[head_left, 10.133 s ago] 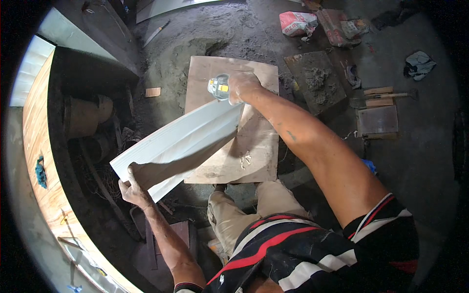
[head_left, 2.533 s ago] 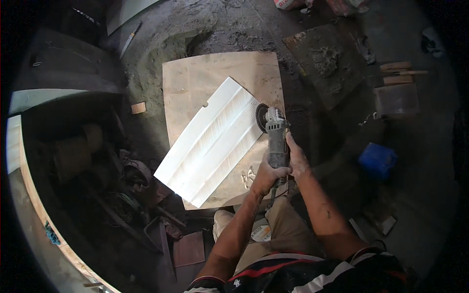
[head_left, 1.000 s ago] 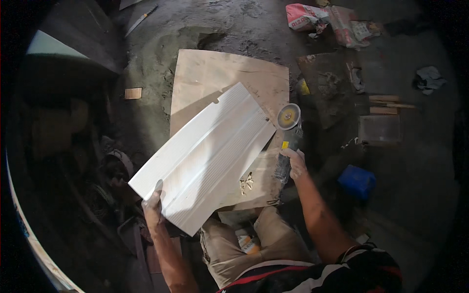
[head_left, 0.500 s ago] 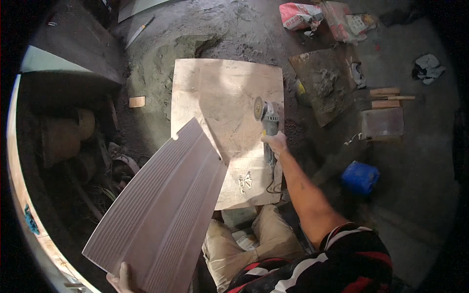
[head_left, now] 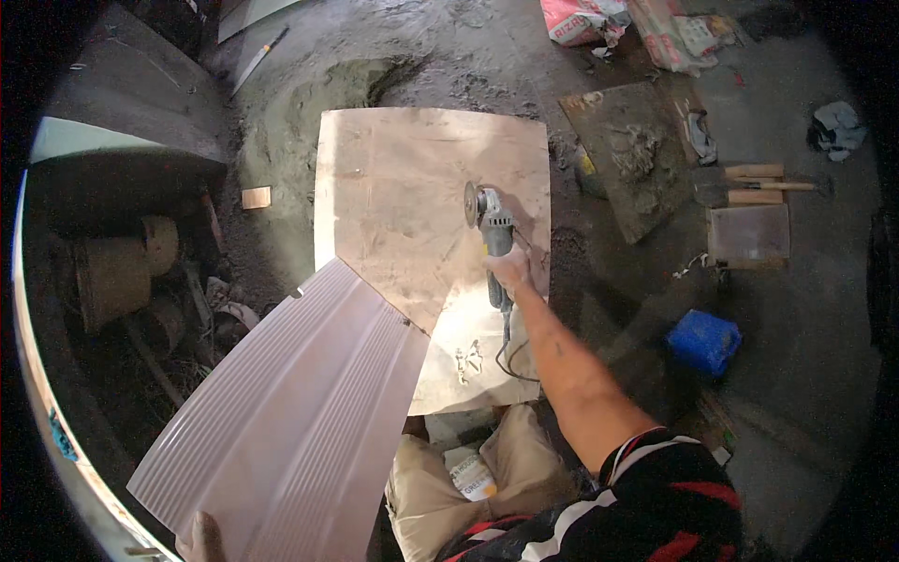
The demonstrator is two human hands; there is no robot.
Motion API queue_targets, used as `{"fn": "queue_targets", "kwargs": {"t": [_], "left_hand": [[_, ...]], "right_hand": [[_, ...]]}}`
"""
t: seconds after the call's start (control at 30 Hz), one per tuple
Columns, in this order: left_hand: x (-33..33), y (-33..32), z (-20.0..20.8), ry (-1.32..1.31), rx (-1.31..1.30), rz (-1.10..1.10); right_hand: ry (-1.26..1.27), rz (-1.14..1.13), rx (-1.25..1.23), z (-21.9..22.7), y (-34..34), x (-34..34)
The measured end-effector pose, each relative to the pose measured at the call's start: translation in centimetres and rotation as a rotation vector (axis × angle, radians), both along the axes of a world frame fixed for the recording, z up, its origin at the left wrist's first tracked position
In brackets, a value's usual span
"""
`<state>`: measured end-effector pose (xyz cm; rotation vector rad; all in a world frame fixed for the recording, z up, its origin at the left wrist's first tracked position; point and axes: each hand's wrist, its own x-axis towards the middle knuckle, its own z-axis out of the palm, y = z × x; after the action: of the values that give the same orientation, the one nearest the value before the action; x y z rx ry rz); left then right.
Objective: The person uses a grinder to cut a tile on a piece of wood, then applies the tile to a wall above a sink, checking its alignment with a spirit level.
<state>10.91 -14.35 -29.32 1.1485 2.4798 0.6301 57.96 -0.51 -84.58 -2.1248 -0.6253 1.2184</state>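
My right hand (head_left: pixel 510 270) grips the grey body of an angle grinder (head_left: pixel 498 234). Its disc points up and away from me above a pale wooden board (head_left: pixel 412 187), and its dark cord trails down behind my wrist. At the lower left, my left hand (head_left: pixel 202 540) is closed on the near edge of a long, pale ribbed panel (head_left: pixel 290 403); most of the fingers are hidden beneath it. The panel slants from that hand to the board, its far end overlapping the board's lower left part. The disc is apart from the panel.
To the right, a blue container (head_left: pixel 704 343) stands on the floor. Beyond it are wood-handled tools (head_left: pixel 754 184) and a mortar-covered sheet (head_left: pixel 632 155). Red and white sacks (head_left: pixel 585 21) lie at the far right. Pots and debris (head_left: pixel 112 281) crowd the left side.
The panel's far end has lowered and swung left, and the panel lies flatter. My right hand has shifted the grinder slightly left. The view has also moved a little.
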Motion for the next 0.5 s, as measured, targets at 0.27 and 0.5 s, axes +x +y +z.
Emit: {"fn": "queue_targets", "kwargs": {"t": [0.27,0.5], "left_hand": [[-0.6,-1.7,0.1,0.066,0.025,-0.051],[0.5,-2.0,0.5,0.02,0.005,0.053]], "right_hand": [[0.075,-0.056,0.002,0.2,-0.3,-1.0],[0.051,-0.078,0.033,-1.1,-0.9,-0.7]]}}
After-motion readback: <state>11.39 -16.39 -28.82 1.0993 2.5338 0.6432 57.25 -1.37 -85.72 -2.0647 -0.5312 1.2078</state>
